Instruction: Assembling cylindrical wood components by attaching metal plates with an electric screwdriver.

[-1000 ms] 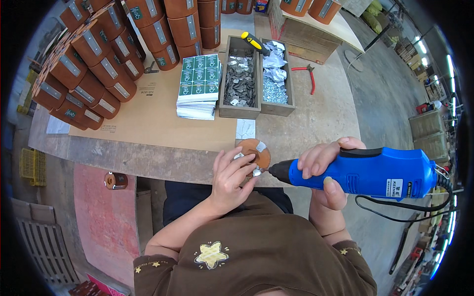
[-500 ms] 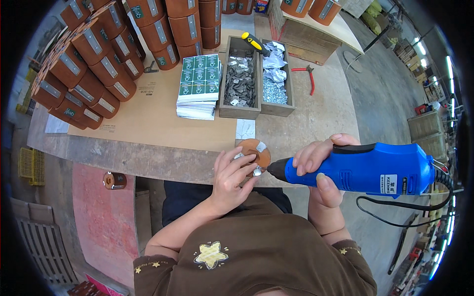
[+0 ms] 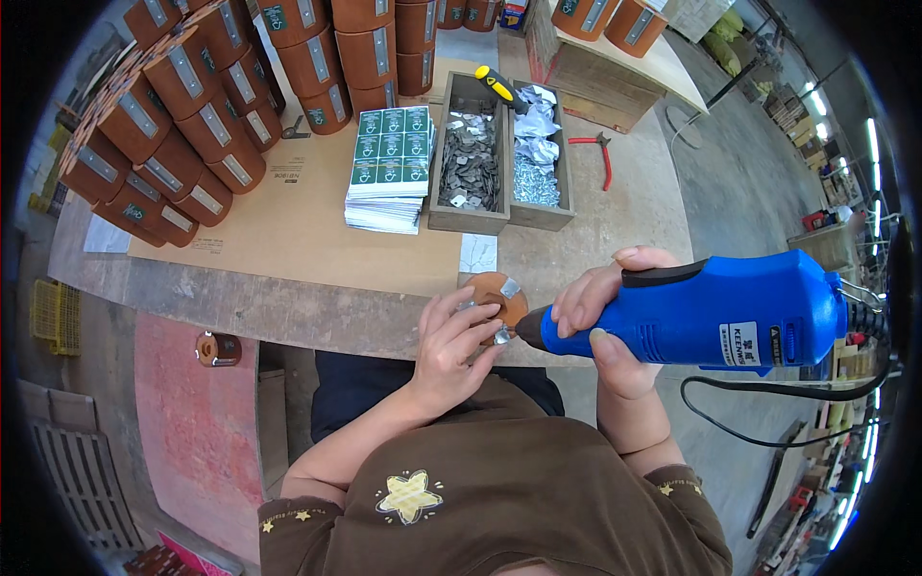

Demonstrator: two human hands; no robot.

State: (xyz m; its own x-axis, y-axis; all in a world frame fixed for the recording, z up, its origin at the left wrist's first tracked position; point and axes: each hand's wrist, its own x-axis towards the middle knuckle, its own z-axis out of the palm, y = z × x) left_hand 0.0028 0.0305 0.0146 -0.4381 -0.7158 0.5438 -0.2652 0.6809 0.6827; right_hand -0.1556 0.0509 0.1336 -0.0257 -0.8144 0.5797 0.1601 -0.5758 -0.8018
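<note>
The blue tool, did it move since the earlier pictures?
Yes. Against the red pliers, the blue tool has moved left and a bit upward in the picture, closer to them.

At a worktable point(image 3: 317, 312), the left hand point(image 3: 447, 346) holds a round brown piece point(image 3: 501, 293) while the right hand point(image 3: 615, 322) grips a blue power tool point(image 3: 735, 307) (corded, its dark tip point(image 3: 533, 330) near the piece); brown cylinders point(image 3: 211, 134) are stacked at left.

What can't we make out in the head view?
All in the head view:
Left part of the brown round piece: behind the left hand.
Palm of the right hand: behind the blue power tool.
Far end of the black cord: lost toward the dark right rim.
Small silvery hardware: too small to count.
</note>
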